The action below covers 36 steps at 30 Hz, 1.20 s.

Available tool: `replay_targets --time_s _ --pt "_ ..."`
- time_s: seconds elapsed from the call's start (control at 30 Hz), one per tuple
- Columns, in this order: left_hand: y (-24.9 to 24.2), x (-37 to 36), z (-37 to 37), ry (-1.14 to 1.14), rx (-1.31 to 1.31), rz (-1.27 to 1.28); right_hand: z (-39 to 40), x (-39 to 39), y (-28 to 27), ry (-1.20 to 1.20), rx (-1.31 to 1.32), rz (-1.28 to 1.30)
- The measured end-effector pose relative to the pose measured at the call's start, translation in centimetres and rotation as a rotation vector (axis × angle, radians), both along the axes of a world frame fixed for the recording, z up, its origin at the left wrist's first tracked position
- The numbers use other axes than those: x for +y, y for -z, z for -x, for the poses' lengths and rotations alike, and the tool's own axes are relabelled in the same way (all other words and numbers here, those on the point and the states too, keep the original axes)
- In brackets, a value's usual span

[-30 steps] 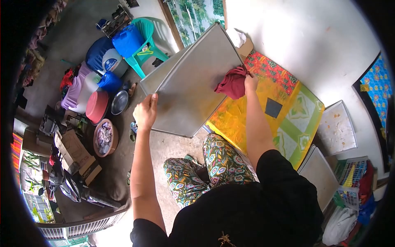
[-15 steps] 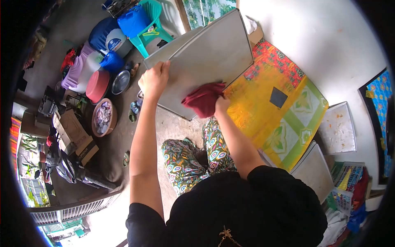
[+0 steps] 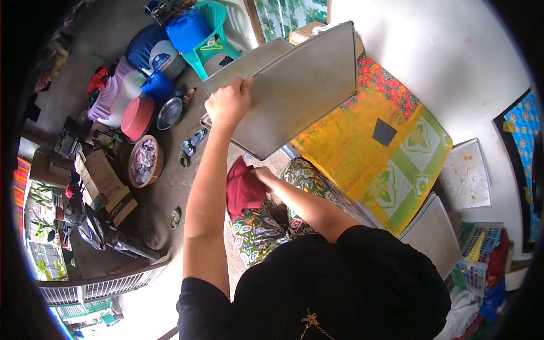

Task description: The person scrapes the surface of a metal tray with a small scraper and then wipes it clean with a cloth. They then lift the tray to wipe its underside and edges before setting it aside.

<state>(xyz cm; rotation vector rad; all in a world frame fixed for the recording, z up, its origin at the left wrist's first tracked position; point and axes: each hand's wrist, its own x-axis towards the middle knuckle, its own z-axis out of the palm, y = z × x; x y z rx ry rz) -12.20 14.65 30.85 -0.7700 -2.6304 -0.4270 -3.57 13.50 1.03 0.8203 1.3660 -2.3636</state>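
A flat grey metal tray [image 3: 306,85] is held up and tilted, its left edge gripped by my left hand [image 3: 229,104]. Behind it, a second grey tray [image 3: 249,65] shows along its upper left side. My right hand [image 3: 264,177] holds a dark red cloth [image 3: 243,190] below the tray's lower corner, over my patterned trousers, apart from the tray. To the right lies a low surface with a yellow, red and green patterned cover [image 3: 340,147], with a dark square [image 3: 384,132] on it.
On the left floor are a basin of cloths [image 3: 145,161], a red basin [image 3: 136,119], slippers [image 3: 187,150] and cardboard [image 3: 105,184]. A green chair [image 3: 212,34] stands behind. More trays [image 3: 466,175] and plastic baskets [image 3: 479,249] are at the right.
My right hand has moved with the red cloth down and left, off the tray's face. The held tray has shifted slightly right and down, with my left hand still on its edge.
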Motion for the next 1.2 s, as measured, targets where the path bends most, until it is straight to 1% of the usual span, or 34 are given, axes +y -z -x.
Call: replay_targets --time_s 0.07,0.1,0.13,0.2,0.27,0.3,0.33,0.37,0.4,0.43,0.47,0.5,0.53,0.57,0.6,0.67,0.7,0.73,0.8,0.83,0.87,0.9,0.93,0.97,1.0,1.03,1.07,1.13,1.2 --pt "0.0 -0.5 0.3 -0.021 -0.065 0.005 -1.9 1.9 -2.9 0.026 -0.018 0.197" --pt "0.4 -0.9 0.9 -0.026 -0.075 -0.005 -2.1 3.2 -1.2 0.005 0.044 0.220" --pt "0.4 -1.3 1.5 -0.029 -0.084 -0.016 -2.5 4.8 -0.8 -0.024 -0.029 0.121" --pt "0.1 -2.2 2.3 -0.066 -0.171 -0.023 -3.2 7.7 1.7 -0.024 0.012 0.189" --pt "0.8 -3.2 3.4 -0.089 -0.206 -0.054 -5.8 9.6 -4.5 0.076 -0.070 -0.001" --pt "1.0 -3.8 3.7 -0.095 -0.171 -0.089 -4.9 10.8 0.1 0.159 -0.098 -0.215" --pt "1.3 -4.4 4.2 -0.088 -0.181 -0.131 -5.4 12.6 -1.8 0.031 0.064 -0.232" --pt "1.7 -5.1 4.8 -0.084 -0.192 -0.172 -6.8 13.8 -3.6 0.067 0.060 -0.504" --pt "2.3 -5.9 5.3 -0.083 -0.204 -0.213 -5.3 16.5 2.1 0.148 0.214 -0.599" --pt "3.1 -6.6 5.9 -0.068 -0.199 -0.294 -6.9 16.6 -2.2 0.356 0.200 -0.557" --pt "3.8 -7.3 6.4 -0.096 -0.267 -0.323 -7.2 18.2 -3.0 0.412 0.297 -0.458" --pt "4.5 -7.9 6.9 -0.124 -0.334 -0.354 -7.7 18.0 -4.9 0.659 0.230 -0.367" --pt "5.5 -8.3 7.4 -0.149 -0.400 -0.385 -7.4 18.3 -5.2 0.753 0.298 -0.407" --pt "6.9 -8.6 7.7 -0.085 -0.350 -0.514 -7.1 19.0 -5.5 0.850 0.367 -0.448" --pt "7.7 -8.7 7.5 -0.069 -0.422 -0.628 -6.9 19.5 -5.5 0.946 0.435 -0.490" --pt "9.3 -9.0 7.1 -0.035 -0.569 -0.858 -6.8 19.0 -5.0 0.772 0.313 -0.923" --pt "9.4 -8.4 5.8 -0.040 -0.596 -1.017 -6.4 18.6 -4.8 0.673 0.247 -1.132" --pt "9.7 -8.3 5.3 -0.043 -0.645 -1.070 -6.4 16.2 -5.7 0.710 0.101 -1.167" --pt "10.1 -8.3 4.7 -0.053 -0.739 -1.177 -6.4 12.8 -7.7 0.776 0.101 -1.404" --pt "9.8 -7.5 3.6 -0.063 -0.728 -1.277 -5.9 11.7 -8.5 0.746 0.211 -1.446" --pt "12.0 -8.4 5.1 -0.059 -0.778 -1.150 -5.4 10.5 -9.1 0.713 0.320 -1.481" --pt "12.4 -8.1 4.6 -0.067 -0.764 -1.153 -5.5 8.5 -12.0 0.562 0.305 -1.372" --pt "12.6 -7.2 3.8 -0.070 -0.749 -1.157 -4.9 6.9 -12.6 0.504 0.412 -1.495" --pt "12.4 -6.4 2.8 -0.079 -0.760 -1.181 -4.6 4.9 -14.1 0.420 0.431 -1.591" --pt "11.8 -5.8 1.8 -0.101 -0.752 -1.191 -4.1 3.5 -14.1 0.394 0.577 -1.711" --pt "11.2 -5.2 1.0 -0.121 -0.745 -1.199 -4.7 2.2 -15.2 0.254 0.608 -1.808" --pt "10.6 -4.9 0.4 -0.139 -0.736 -1.208 -4.7 1.2 -14.3 0.165 0.713 -1.856" --pt "10.9 -5.1 0.9 -0.082 -0.747 -1.254 -6.0 1.0 -12.9 0.062 0.897 -1.935" --pt "11.2 -5.6 1.8 -0.068 -0.779 -1.319 -7.3 2.5 -11.9 -0.011 0.967 -1.982"
